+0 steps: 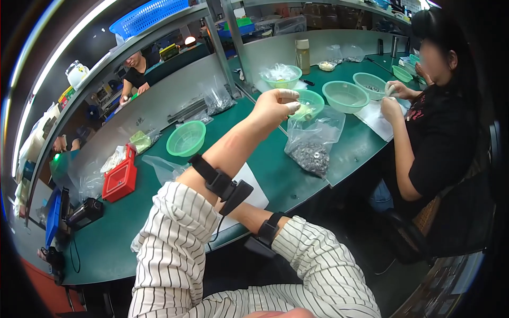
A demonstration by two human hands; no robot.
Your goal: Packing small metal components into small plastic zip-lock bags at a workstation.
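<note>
Over the green table, our left hand curls narrowly, content unclear, beside a plastic bowl; our right hand is hidden.

Grn tbl, lt-grn bowls, bag w/ gray pcs, red box, wht sheet

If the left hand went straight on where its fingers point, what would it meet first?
Probably the light-green bowl just beyond the left hand; depth is unclear, so it may pass above.
</note>
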